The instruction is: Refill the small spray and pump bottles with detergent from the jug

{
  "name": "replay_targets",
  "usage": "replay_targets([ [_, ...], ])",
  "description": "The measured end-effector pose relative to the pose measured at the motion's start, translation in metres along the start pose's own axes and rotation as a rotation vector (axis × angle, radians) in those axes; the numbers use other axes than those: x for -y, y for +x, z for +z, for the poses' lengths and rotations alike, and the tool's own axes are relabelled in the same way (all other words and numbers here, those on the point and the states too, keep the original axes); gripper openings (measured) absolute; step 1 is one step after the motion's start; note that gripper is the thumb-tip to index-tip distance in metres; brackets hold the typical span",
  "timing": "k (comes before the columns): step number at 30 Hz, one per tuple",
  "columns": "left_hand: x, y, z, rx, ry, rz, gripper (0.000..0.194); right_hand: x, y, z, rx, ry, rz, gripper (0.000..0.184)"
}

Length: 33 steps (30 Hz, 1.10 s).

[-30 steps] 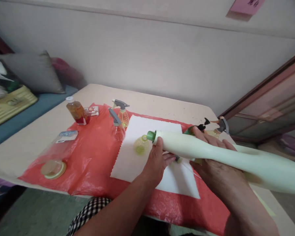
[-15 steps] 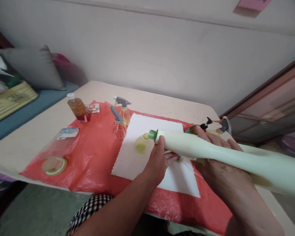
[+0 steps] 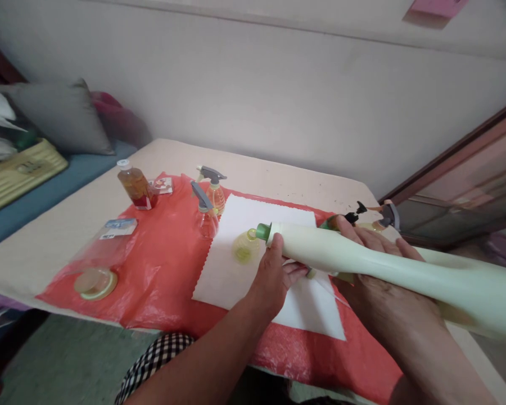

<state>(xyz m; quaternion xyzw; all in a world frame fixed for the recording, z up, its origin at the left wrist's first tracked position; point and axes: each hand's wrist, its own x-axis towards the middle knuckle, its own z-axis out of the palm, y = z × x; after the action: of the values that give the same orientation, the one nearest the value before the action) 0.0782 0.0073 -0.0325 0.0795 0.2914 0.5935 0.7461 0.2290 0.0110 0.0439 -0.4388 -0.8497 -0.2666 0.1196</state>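
Observation:
A large pale green plastic jug [image 3: 316, 243] lies tipped almost level, with its green spout [image 3: 263, 231] pointing left. My left hand [image 3: 274, 273] is closed around the underside of its neck, thumb at the collar. Farther back, my right hand [image 3: 379, 270] grips the jug by its narrow part, fingers over the far side. The spout meets the mouth of a small clear bottle [image 3: 245, 247], which holds some yellow-green liquid and stands on a white scalloped-edge sheet [image 3: 223, 281]. Whether liquid is flowing cannot be made out.
Two spray bottles [image 3: 208, 222] stand left of the sheet on red plastic [image 3: 160, 270]. An amber bottle [image 3: 135, 184] and a clear container with a round lid [image 3: 95, 283] are further left. Behind the jug are a dark pump bottle [image 3: 351, 217] and another sprayer [image 3: 390, 215].
The view has shifted very slightly. Both hands and the jug hold nearly the same pose, the spout staying at the small bottle's mouth.

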Motion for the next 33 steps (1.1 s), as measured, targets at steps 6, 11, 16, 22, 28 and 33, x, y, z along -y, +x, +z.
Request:
replay_targets([
  [6,-0.0030,-0.0033,0.0032,-0.007,-0.002,-0.007,0.070,0.0010,0.0005,-0.0016,-0.006,0.019,0.015,0.073],
  [11,-0.0032,-0.0029,0.0036,-0.011,-0.015,-0.013,0.068,0.0026,0.0008,-0.0028,0.007,0.011,0.000,0.074],
  [16,-0.0030,-0.0032,0.0026,0.001,-0.021,-0.008,0.068,0.0030,0.0006,-0.0041,0.015,0.005,0.002,0.077],
  [22,-0.0040,-0.0043,0.0033,-0.005,-0.028,-0.022,0.068,0.0043,-0.0006,-0.0036,0.003,-0.038,0.000,0.074],
  [28,-0.0037,-0.0034,0.0031,-0.008,-0.024,-0.021,0.069,0.0045,0.0001,-0.0041,0.013,-0.046,-0.006,0.072],
  [33,-0.0027,-0.0028,0.0023,0.002,-0.036,-0.012,0.067,0.0048,0.0007,-0.0049,0.018,-0.021,0.005,0.073],
])
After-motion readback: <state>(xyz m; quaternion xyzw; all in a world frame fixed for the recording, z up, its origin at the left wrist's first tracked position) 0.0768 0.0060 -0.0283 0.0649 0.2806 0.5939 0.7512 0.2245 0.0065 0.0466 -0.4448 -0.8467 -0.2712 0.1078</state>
